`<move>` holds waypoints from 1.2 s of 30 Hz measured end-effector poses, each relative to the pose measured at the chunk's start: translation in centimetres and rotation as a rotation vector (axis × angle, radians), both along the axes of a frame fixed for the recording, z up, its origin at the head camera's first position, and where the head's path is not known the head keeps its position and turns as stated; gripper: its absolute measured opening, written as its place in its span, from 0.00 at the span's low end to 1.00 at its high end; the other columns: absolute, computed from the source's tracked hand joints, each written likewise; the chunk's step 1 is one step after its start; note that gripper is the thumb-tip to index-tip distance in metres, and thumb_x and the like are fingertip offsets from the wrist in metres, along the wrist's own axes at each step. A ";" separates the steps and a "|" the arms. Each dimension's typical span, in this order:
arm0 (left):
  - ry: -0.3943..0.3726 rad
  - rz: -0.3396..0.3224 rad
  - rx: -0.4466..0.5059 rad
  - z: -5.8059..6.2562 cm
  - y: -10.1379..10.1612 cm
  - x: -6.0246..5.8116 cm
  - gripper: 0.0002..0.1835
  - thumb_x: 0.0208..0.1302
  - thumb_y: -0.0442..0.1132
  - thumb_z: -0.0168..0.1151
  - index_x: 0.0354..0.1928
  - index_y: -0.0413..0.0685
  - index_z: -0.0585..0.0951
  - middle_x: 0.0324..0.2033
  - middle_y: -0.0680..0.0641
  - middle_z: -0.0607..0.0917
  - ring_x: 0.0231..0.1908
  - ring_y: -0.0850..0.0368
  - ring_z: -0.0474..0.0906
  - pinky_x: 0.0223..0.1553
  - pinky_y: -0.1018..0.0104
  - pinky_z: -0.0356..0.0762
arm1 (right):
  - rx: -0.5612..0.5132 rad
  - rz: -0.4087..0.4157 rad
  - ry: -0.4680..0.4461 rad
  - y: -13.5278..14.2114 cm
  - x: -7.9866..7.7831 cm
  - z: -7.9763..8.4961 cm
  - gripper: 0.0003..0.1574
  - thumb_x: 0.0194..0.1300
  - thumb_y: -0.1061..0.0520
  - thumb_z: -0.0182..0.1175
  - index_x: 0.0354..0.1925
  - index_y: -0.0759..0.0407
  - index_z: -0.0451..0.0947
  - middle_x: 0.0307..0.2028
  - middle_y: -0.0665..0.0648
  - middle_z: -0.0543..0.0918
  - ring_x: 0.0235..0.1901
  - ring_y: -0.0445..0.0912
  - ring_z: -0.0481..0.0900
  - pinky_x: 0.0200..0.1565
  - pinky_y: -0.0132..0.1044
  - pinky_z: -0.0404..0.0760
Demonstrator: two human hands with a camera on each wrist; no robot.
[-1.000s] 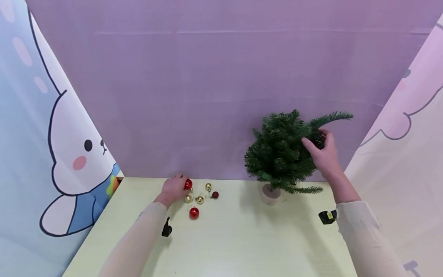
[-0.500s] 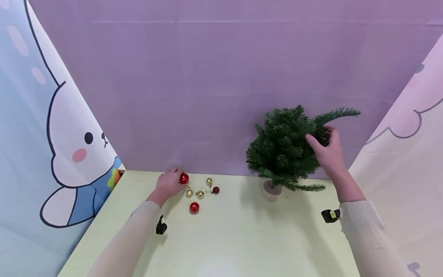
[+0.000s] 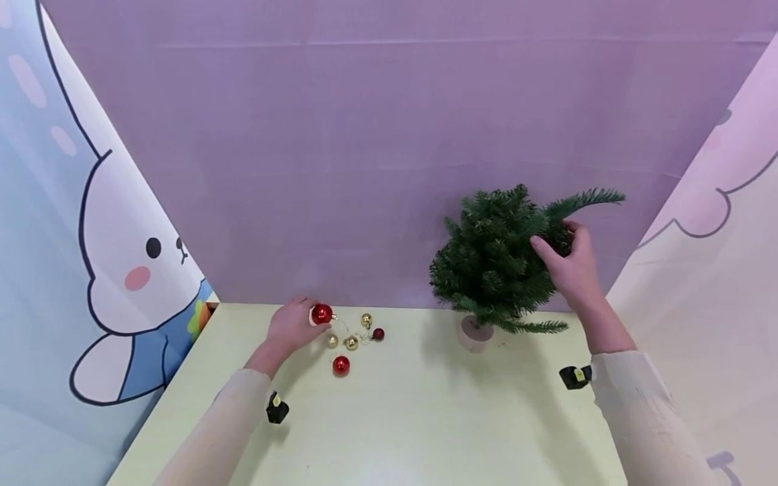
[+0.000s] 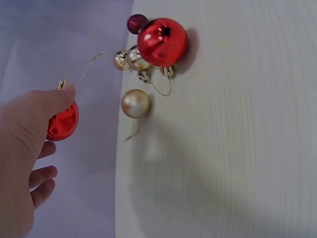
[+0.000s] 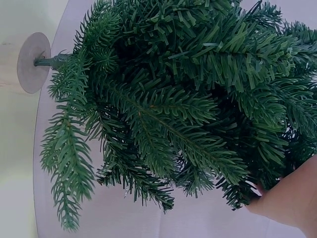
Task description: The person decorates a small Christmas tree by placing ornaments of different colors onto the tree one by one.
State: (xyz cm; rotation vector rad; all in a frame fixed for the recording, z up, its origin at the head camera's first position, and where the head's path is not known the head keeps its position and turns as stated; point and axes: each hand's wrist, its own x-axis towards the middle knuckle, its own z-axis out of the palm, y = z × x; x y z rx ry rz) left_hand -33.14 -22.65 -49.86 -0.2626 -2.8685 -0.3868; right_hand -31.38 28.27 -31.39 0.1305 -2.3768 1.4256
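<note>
My left hand [image 3: 293, 326] pinches a shiny red Christmas ball [image 4: 64, 122] between thumb and fingers, just above the back of the table; its gold hanging loop [image 4: 85, 69] sticks out free. Close by on the table lie another red ball [image 3: 341, 366], a matte gold ball [image 4: 135, 103], two shiny gold balls and a small dark red ball [image 3: 378, 334]. On the right, my right hand [image 3: 573, 268] grips the side of a small artificial Christmas tree [image 3: 495, 263], thumb in front; most of its fingertips are hidden among the branches. The tree stands in a pale round base [image 3: 475, 335].
The pale table [image 3: 389, 418] ends at a purple cloth backdrop [image 3: 365, 169] behind the tree and balls. Printed cloths hang at both sides, one with a cartoon rabbit [image 3: 140, 256]. Long branches jut from the tree's right side.
The left hand has lifted the red ball from among the other balls and shifted slightly left, turning so the ball shows. The right hand stays at the tree.
</note>
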 end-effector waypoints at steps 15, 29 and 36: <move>0.123 -0.012 0.048 1.5 -0.4 3.7 0.36 0.52 0.62 0.71 0.53 0.41 0.80 0.48 0.42 0.81 0.49 0.43 0.76 0.45 0.47 0.77 | -0.027 -0.008 0.002 -0.2 0.2 -0.1 0.56 0.65 0.32 0.56 0.75 0.57 0.43 0.72 0.66 0.50 0.70 0.60 0.49 0.65 0.60 0.52; 0.194 -0.036 0.147 3.4 1.3 5.9 0.28 0.51 0.56 0.73 0.49 0.47 0.82 0.41 0.47 0.84 0.42 0.49 0.78 0.37 0.51 0.79 | -0.029 -0.003 -0.003 -0.1 0.2 -0.1 0.56 0.64 0.32 0.57 0.75 0.56 0.44 0.72 0.65 0.49 0.71 0.58 0.47 0.66 0.59 0.51; 0.169 -0.032 0.250 4.3 2.6 6.4 0.28 0.51 0.52 0.74 0.52 0.46 0.80 0.42 0.47 0.84 0.42 0.48 0.79 0.38 0.51 0.79 | -0.026 0.018 -0.004 -0.1 0.0 0.1 0.55 0.65 0.34 0.57 0.75 0.57 0.43 0.72 0.65 0.49 0.71 0.58 0.47 0.66 0.59 0.52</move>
